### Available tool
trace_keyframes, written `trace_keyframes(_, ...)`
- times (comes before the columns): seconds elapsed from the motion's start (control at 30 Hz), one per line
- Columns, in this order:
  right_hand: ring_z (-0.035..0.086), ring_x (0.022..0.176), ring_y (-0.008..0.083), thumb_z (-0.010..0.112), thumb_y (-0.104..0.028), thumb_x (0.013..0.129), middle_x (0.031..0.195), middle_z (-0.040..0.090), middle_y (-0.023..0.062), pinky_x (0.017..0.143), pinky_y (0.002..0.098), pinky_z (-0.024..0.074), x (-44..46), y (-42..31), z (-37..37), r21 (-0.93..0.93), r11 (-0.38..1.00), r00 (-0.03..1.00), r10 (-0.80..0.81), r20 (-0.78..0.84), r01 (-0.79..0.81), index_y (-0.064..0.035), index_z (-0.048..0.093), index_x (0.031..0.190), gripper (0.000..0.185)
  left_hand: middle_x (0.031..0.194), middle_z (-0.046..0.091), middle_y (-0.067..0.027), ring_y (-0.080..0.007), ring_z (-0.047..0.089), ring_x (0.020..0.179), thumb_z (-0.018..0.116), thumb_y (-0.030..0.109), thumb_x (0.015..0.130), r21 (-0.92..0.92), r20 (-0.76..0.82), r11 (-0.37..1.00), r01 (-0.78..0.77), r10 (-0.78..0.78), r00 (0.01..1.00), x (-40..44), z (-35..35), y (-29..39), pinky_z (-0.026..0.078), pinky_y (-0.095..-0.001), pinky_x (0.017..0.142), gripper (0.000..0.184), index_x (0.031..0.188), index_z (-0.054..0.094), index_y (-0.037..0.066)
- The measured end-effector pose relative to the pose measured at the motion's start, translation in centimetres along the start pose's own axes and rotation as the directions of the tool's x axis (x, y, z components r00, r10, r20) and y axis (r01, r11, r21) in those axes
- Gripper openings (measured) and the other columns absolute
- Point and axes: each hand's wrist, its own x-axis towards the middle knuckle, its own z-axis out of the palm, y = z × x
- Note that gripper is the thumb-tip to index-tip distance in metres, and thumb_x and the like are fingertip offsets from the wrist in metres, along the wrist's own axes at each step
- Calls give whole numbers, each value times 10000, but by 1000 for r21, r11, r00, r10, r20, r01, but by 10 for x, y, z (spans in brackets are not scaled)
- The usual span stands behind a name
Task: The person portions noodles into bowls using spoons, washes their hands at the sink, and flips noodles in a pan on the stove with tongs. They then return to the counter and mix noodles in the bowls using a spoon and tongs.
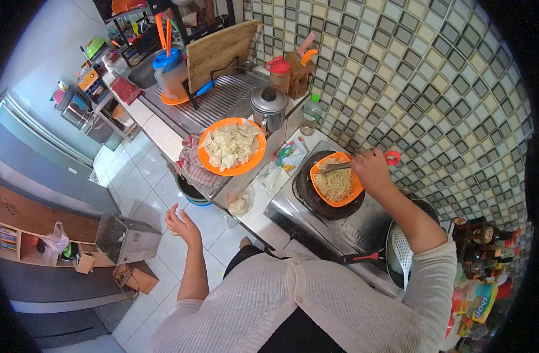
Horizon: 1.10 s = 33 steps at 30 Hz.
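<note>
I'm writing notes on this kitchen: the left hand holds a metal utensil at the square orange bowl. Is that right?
Wrong hand: the head view shows the right hand holding the metal utensil at the square orange bowl; the left hand is empty.

Bowl (335, 204): bright orange, squarish with rounded corners; stands upright on the dark round burner (303, 189), rim uncovered along the near side; noodles (338, 187): pale yellow, thin strands, tangled, heaped inside the bowl, filling most of its width; depth of fill cannot be read from above. Utensil (337, 167): slim grey metal shaft, red looped end; lies slantwise over the bowl's far part, tip at the noodles, red end beyond the rim toward the wall; midsection hidden, exact type unclear.
</note>
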Motion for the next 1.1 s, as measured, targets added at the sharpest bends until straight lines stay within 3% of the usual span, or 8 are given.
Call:
trace_keyframes(0.2,610,883,176,633,-145,789,846,669,-7,814,367,408,-11,26,-16,-66,990,985,-117,125,126,-142,671,787,38,1327,433,-128,-324,367,1263,454,310,999,-8,1,1000,7,-7,1000,0,-5,-1,218,-534,1033,335,1274,560,151)
trace_keyframes(0.47,622,807,202,633,-129,779,775,660,3,779,371,422,-2,30,-40,61,997,993,40,107,-46,-137,668,779,36,1324,443,-120,-325,365,1275,448,351,1010,14,38,999,35,-36,999,-5,-4,0,203,-521,1062,353,1272,563,146)
trace_keyframes(0.57,627,822,205,636,-136,784,785,654,7,778,372,422,2,23,-15,48,996,992,65,105,-70,-140,668,792,34,1320,449,-122,-324,367,1270,448,371,1009,-20,35,1000,17,-17,999,-3,1,6,204,-521,1062,361,1267,566,147)
trace_keyframes(0.8,623,814,187,644,-180,777,803,647,4,770,359,405,15,11,-10,-63,996,986,75,151,-67,-156,641,765,28,1295,465,-127,-327,380,1250,449,376,1011,-28,16,1000,-12,13,1000,-3,3,10,222,-499,1062,360,1248,574,136)
trace_keyframes(0.97,624,863,181,648,-145,794,832,652,7,811,363,399,25,3,-22,-112,993,956,63,288,-32,-143,674,865,75,1275,472,-135,-326,391,1232,449,371,1011,-12,-6,999,-32,32,999,-5,0,7,237,-487,1059,359,1238,580,125)
trace_keyframes(1.1,621,872,184,651,-142,792,822,650,17,816,367,398,26,-1,-18,-119,993,969,34,246,-5,-126,679,876,90,1272,475,-140,-334,392,1233,446,373,1012,-26,17,1000,-16,17,1000,-5,-7,10,236,-493,1059,361,1232,582,121)
